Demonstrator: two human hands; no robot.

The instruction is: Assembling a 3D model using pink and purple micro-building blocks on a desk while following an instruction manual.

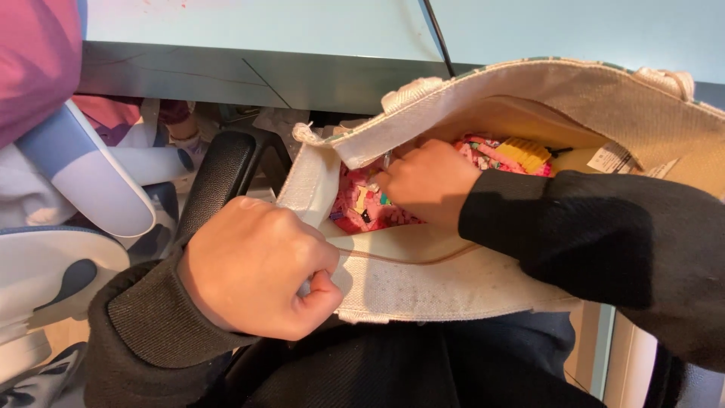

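Note:
A cream canvas tote bag (423,283) rests on my lap with its mouth open. My left hand (257,264) is clenched around the bag's near rim and pulls it open. Inside the bag my right hand (427,181), in a black sleeve, is closed among small pink, red and yellow building bricks (498,155). What the fingers grip is hidden, though a small pale piece shows by the fingertips.
A pale blue desk (249,26) with a dark front edge runs across the top. A black chair armrest (219,177) sits left of the bag. Another person in a magenta top (38,60) and a white-and-blue chair (83,181) are at the left.

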